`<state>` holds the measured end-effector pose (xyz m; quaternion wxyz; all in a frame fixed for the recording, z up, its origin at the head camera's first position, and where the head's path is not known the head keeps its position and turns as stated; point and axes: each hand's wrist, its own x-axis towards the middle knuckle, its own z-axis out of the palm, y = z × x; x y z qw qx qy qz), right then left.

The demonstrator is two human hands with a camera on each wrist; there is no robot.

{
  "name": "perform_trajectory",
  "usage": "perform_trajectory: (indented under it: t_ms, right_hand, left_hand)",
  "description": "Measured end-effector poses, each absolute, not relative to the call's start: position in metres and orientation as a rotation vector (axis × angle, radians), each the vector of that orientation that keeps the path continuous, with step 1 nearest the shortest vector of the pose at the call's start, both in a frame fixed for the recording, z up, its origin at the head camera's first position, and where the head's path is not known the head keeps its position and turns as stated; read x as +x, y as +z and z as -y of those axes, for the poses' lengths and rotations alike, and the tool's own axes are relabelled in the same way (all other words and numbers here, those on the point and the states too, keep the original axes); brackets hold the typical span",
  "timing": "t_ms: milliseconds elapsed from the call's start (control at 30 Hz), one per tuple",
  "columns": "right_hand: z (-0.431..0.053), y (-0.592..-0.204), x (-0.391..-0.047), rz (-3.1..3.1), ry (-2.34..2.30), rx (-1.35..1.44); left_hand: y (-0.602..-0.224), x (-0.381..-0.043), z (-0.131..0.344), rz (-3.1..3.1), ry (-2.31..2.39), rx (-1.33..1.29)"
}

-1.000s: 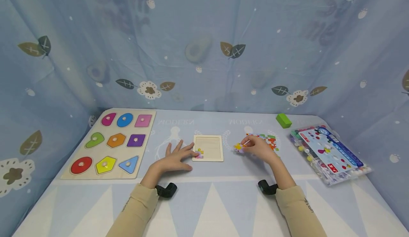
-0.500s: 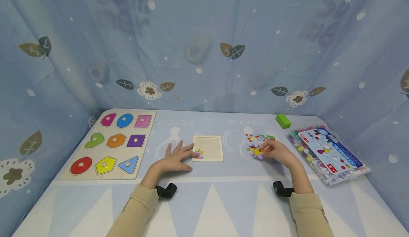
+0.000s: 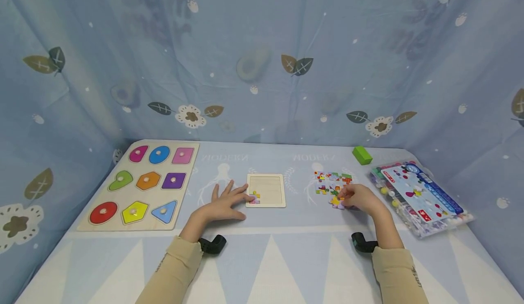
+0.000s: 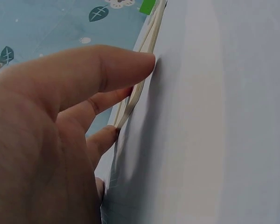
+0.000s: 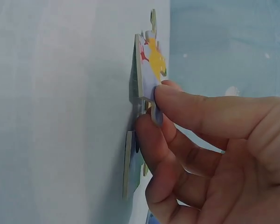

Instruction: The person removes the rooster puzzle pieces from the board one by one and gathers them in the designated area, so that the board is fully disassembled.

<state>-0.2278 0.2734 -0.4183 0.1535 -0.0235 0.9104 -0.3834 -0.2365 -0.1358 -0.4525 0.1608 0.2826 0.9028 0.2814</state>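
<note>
My left hand lies with spread fingers at the left edge of a square wooden puzzle tray. One fingertip touches the tray by a pink and yellow jigsaw piece in its lower left corner. To the right, my right hand pinches another jigsaw piece, lilac with a yellow figure, between thumb and fingers. That piece is tilted, just at the near side of a group of loose jigsaw pieces. Fingers hide part of the group on its right.
A wooden shape board with knobbed coloured shapes lies at the left. At the right are a green block and a clear plastic case of small coloured parts. A blue patterned curtain surrounds the table's back and sides.
My right hand has carried the pinched piece rightward from near the tray to the loose pieces, then slightly toward me along their near side. The left hand has stayed put.
</note>
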Motion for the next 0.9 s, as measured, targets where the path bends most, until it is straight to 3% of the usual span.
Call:
perform_trajectory:
  t_ms: [333, 900]
  right_hand:
    - [-0.273, -0.418, -0.231, -2.726, -1.003, -0.026]
    - [-0.253, -0.424, -0.243, -2.829, -1.247, -0.019]
  left_hand:
    - [-0.450, -0.237, 0.136, -2.583, 0.802, 0.817]
    - [-0.452, -0.237, 0.135, -2.579, 0.803, 0.790]
